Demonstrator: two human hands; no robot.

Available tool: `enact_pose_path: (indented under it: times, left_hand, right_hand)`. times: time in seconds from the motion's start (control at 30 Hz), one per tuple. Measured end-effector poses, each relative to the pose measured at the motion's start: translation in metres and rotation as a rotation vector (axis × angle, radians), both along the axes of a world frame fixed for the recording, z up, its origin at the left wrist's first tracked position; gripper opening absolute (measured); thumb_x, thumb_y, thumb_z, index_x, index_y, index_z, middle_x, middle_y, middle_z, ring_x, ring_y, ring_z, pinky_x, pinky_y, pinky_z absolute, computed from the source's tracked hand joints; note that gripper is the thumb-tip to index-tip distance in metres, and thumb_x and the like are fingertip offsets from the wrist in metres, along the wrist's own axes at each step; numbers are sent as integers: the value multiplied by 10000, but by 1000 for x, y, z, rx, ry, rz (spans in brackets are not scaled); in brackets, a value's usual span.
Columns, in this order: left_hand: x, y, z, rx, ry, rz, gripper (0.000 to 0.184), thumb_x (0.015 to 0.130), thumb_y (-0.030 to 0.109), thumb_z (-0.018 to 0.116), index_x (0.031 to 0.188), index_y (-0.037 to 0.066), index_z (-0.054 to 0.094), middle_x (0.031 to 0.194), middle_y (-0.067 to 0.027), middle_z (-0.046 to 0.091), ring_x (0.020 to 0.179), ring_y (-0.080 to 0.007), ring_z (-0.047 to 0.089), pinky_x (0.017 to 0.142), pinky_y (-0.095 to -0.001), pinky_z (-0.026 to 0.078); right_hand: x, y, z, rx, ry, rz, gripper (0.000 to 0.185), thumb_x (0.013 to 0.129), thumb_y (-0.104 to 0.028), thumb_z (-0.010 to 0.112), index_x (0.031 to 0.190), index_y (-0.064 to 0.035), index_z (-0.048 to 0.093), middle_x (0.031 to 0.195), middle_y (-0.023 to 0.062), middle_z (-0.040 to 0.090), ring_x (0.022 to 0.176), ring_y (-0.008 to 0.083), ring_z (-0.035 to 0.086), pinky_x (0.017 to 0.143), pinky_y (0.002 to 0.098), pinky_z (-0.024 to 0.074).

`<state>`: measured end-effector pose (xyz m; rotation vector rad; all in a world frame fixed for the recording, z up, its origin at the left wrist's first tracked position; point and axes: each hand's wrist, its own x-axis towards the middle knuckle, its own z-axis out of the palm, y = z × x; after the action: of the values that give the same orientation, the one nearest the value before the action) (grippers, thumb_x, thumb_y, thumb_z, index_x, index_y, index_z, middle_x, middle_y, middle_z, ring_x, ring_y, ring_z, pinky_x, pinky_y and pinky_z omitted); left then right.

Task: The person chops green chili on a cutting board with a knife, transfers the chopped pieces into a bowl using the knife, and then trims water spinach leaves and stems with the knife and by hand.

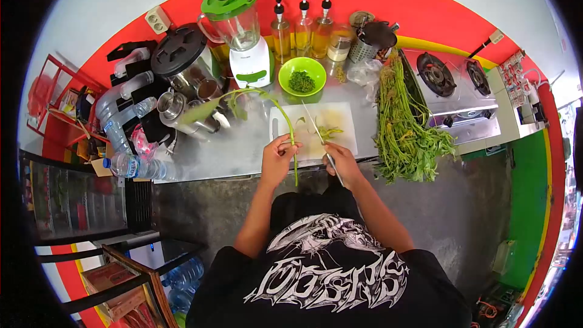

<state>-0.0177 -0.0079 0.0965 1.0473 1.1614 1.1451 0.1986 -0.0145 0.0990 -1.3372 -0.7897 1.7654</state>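
Note:
Above the front edge of the counter, my left hand (279,157) pinches a long green leafy stem (286,115). The stem arches up and to the left, its leaves hanging over the steel counter, and its lower end points down past my fingers. My right hand (343,163) is closed round the handle of a knife (314,123), whose blade slants up and left over the white cutting board (345,116). A few cut green pieces (330,132) lie on the board beside the blade. Behind the board sits a lime-green bowl (284,73) holding chopped greens (301,81).
A big bundle of leafy stems (404,127) lies to the right, beside the gas stove (461,94). At the back stand a blender (246,42), several pump bottles (303,30) and a jar (339,45). Metal pitchers (173,106) and plastic bottles (127,164) crowd the left.

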Motion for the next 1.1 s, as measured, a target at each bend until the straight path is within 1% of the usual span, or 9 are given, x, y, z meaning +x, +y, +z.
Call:
enact_pose_path:
  times: [0.07, 0.13, 0.17, 0.3, 0.63, 0.73, 0.8, 0.9, 1.1]
  left_hand:
    - [3, 0, 2, 4, 3, -15, 356, 939, -16, 633, 1291, -27, 586, 1020, -105, 755, 824, -97, 638, 760, -245, 501]
    - [6, 1, 2, 1, 48, -17, 344, 934, -26, 634, 1277, -21, 600, 1004, -97, 757, 790, -85, 620, 704, -235, 484]
    - [7, 1, 2, 2, 49, -20, 344, 934, -26, 634, 1277, -21, 600, 1004, -97, 757, 790, -85, 620, 704, -235, 484]
    - [11, -1, 2, 50, -1, -45, 343, 930, -33, 638, 1271, -26, 599, 960, -72, 750, 765, -77, 609, 669, -231, 474]
    - [10, -11, 25, 56, -23, -89, 308, 945, -47, 622, 1251, -45, 597, 867, -56, 697, 750, -96, 629, 692, -242, 495]
    - [6, -13, 18, 71, -60, -65, 299, 944, -47, 622, 1242, -43, 604, 856, -47, 692, 744, -88, 623, 682, -236, 489]
    - [5, -14, 15, 77, -45, -46, 299, 943, -44, 625, 1242, -43, 605, 846, -43, 692, 743, -84, 621, 681, -236, 488]
    - [2, -17, 14, 68, -15, -29, 299, 941, -38, 630, 1239, -45, 607, 825, -36, 691, 742, -79, 618, 681, -236, 487]
    - [2, -22, 16, 47, 28, -16, 292, 942, -27, 627, 1232, -55, 609, 823, -49, 704, 761, -85, 630, 703, -248, 500]
  right_hand:
    - [-10, -5, 16, 25, 61, 25, 416, 1037, -270, 545, 1346, 8, 561, 750, 56, 577, 488, 108, 442, 449, 245, 346]
    - [-18, -7, 22, -14, 284, 83, 443, 1049, -265, 521, 1387, 22, 511, 762, 69, 595, 484, 114, 464, 453, 242, 362]
    - [-23, -9, 25, -52, 337, 82, 465, 1052, -276, 518, 1438, -22, 466, 757, 66, 598, 480, 106, 468, 458, 239, 376]
    - [-34, -6, 32, -25, 429, 102, 416, 1064, -263, 500, 1446, -100, 481, 756, 43, 598, 488, 94, 482, 463, 234, 397]
    - [-49, 0, 34, 1, 366, 99, 426, 1072, -242, 488, 1478, -122, 439, 795, 27, 567, 569, 93, 495, 495, 249, 418]
    - [-56, -1, 34, -9, 384, 116, 460, 1069, -233, 493, 1507, -117, 413, 804, 23, 562, 595, 97, 499, 503, 251, 423]
    - [-60, -3, 37, -6, 346, 77, 469, 1056, -228, 525, 1494, -83, 446, 766, -9, 555, 588, 72, 507, 488, 228, 419]
    - [-62, -4, 33, -14, 333, 101, 517, 1059, -232, 517, 1541, -111, 372, 789, 23, 551, 587, 98, 487, 507, 249, 422]
    - [-61, -3, 24, 4, 306, 88, 526, 1053, -227, 535, 1539, -98, 380, 792, 18, 557, 596, 97, 495, 508, 254, 425]
